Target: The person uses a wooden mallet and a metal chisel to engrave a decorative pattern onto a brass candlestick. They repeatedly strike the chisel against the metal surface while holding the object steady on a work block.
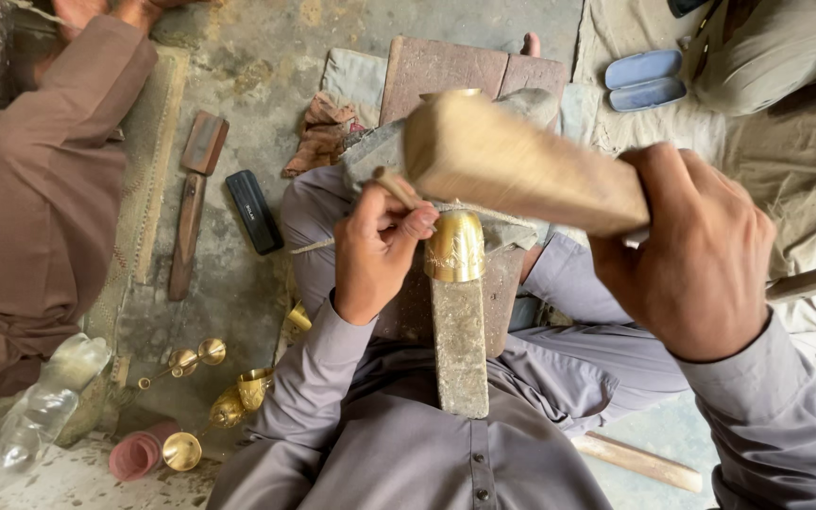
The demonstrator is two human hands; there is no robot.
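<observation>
My right hand (pixel 701 250) grips a wooden mallet (pixel 512 161), raised and blurred above the work. A thin chisel (pixel 395 189) is pinched in my left hand (pixel 375 246), its tip against a shiny engraved brass cup (pixel 456 247). The cup sits over the end of a long grey metal stake (pixel 459 349) that runs toward my lap. I sit cross-legged in grey clothes.
Several small brass cups and stems (pixel 219 397) lie on the floor at lower left beside a pink cup (pixel 139 455) and a clear plastic bottle (pixel 40 416). Another person in brown (pixel 30 189) sits at left. A wooden tool (pixel 191 208), a black case (pixel 254 212) and blue sandals (pixel 646 80) lie nearby.
</observation>
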